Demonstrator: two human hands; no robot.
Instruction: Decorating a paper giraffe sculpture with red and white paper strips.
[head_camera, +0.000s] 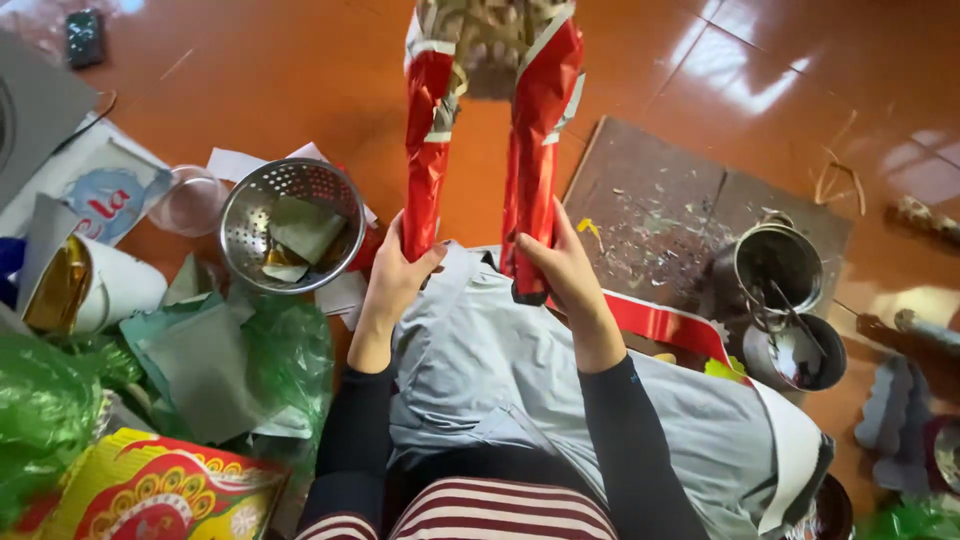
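A paper craft figure stands upside-down in front of me, with two long legs wrapped in shiny red foil and a woven brown-and-cream body at the top edge. My left hand grips the lower end of the left red leg. Around the lower end of the right red leg my right hand is closed. Both forearms wear black sleeves. A grey cloth lies over my lap under the hands.
A metal colander holding paper scraps sits left on the orange tiled floor. Green paper sheets and plastic pile at lower left. A brown cardboard mat with scraps, a metal pot and a small tin are right.
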